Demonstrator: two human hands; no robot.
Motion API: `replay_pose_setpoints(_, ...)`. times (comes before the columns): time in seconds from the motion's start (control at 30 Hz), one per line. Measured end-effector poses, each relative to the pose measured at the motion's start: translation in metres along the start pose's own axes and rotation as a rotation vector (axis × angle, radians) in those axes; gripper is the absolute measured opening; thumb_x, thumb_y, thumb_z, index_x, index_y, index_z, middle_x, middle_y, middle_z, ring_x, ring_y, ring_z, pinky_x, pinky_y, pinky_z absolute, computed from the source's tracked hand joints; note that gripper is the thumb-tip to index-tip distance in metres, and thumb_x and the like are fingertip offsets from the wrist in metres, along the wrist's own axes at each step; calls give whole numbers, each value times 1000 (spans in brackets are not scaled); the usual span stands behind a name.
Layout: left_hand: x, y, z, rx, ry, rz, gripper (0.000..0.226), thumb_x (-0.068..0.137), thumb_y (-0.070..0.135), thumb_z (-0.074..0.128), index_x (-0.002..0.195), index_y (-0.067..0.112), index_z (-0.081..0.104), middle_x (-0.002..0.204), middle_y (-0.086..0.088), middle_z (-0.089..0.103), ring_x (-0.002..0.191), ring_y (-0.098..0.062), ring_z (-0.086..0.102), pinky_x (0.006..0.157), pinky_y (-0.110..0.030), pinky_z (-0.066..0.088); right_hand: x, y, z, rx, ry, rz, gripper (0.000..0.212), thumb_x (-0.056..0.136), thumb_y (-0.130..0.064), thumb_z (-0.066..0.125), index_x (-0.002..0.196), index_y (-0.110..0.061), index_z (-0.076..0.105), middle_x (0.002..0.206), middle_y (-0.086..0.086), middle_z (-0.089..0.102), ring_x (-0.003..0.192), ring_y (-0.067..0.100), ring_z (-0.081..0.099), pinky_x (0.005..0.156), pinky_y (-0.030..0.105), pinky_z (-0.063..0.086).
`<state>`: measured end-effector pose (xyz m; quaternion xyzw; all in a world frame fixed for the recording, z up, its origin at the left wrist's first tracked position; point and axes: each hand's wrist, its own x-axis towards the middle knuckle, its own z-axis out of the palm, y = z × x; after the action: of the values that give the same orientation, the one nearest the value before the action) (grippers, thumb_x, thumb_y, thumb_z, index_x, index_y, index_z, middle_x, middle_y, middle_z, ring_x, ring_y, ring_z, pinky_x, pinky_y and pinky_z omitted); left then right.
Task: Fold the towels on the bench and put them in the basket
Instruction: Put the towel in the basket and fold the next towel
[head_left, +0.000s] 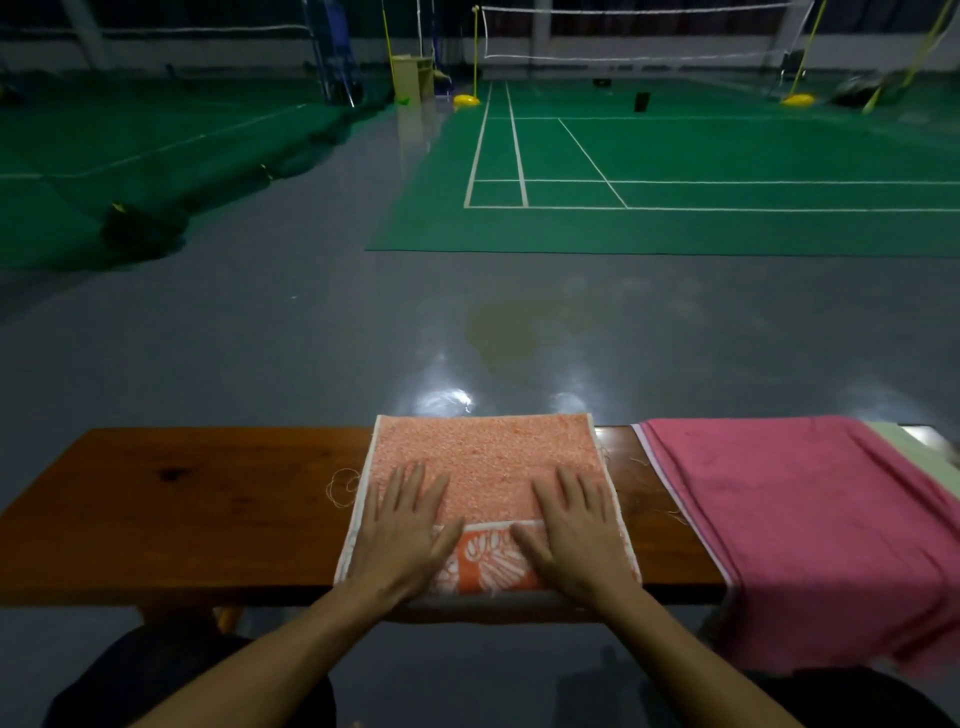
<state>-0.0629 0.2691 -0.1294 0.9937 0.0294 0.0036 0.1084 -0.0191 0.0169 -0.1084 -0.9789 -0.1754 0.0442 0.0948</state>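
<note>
on the table (182, 499) lies an orange towel (485, 457), folded. both hands, left (402, 525) and right (574, 530), press flat on it with fingers straight. just right of it hangs a pink towel (810, 519).

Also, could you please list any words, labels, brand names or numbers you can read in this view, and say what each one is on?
None can be read.
The orange towel under both hands carries only a white leaf pattern, no lettering.
The pink towel and the wooden bench show no print.
The small dark object on the green court is too far and dim to tell.
</note>
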Motion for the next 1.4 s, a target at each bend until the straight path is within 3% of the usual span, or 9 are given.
replay_pose_setpoints(0.13,-2,1,-7,-10,20,3,100,81,88,-15,164,39,12,174,3,2,161,-22,-2,130,-54,3,-19,26,-22,65,97,217,58,96,-58,50,142,-23,43,150,10,45,134,33,44,109,46,42)
replay_pose_setpoints(0.3,-8,23,-16,-160,93,39,69,99,74,25,154,36,41,166,8,35,157,-16,23,127,-43,18,-30,52,-31,86,81,430,49,92,-61,53,117,-19,60,124,9,59,117,33,57,90,43,47)
replay_pose_setpoints(0.43,-9,50,-24,-240,98,134,48,103,60,46,142,33,53,146,13,54,137,-5,43,115,-31,35,-25,58,-25,230,89,424,56,81,-70,46,70,-19,67,81,-2,68,78,22,65,70,36,55)
replay_pose_setpoints(0.5,-4,59,-24,-260,81,171,44,102,57,49,138,33,56,140,14,57,131,-4,47,112,-32,41,-24,58,-28,249,81,398,54,86,-63,52,62,-18,69,67,-5,67,69,16,65,66,36,57)
replay_pose_setpoints(0.63,9,78,-25,-307,66,215,40,101,57,48,130,32,62,130,14,64,119,-5,54,101,-33,49,-19,57,-36,399,104,376,45,89,-55,65,63,-18,69,60,-7,69,60,9,67,61,37,58)
replay_pose_setpoints(0.77,22,98,-31,-355,47,282,39,102,54,50,130,31,63,128,13,67,115,-3,59,97,-33,53,-19,50,-44,741,247,292,13,86,-31,80,87,-26,67,85,-9,72,78,2,68,74,35,60)
replay_pose_setpoints(0.9,33,113,-39,-438,38,316,35,101,54,54,127,32,65,116,15,70,102,3,63,89,-34,58,-20,43,-54,858,327,177,21,84,-24,84,96,-27,67,91,-11,70,84,-1,68,72,21,57)
replay_pose_setpoints(1.23,54,118,-57,-398,-100,508,48,105,61,44,151,60,33,113,16,71,89,-1,64,78,-37,57,-19,40,-55,1044,230,1,37,84,-12,82,108,-28,59,102,-5,72,99,12,71,81,39,62)
replay_pose_setpoints(1.4,64,103,-56,-409,-219,524,32,103,61,50,130,48,59,109,22,69,95,2,63,82,-41,57,-23,37,-58,1138,211,-74,35,89,-13,82,112,-23,58,106,-4,76,105,14,74,84,38,62)
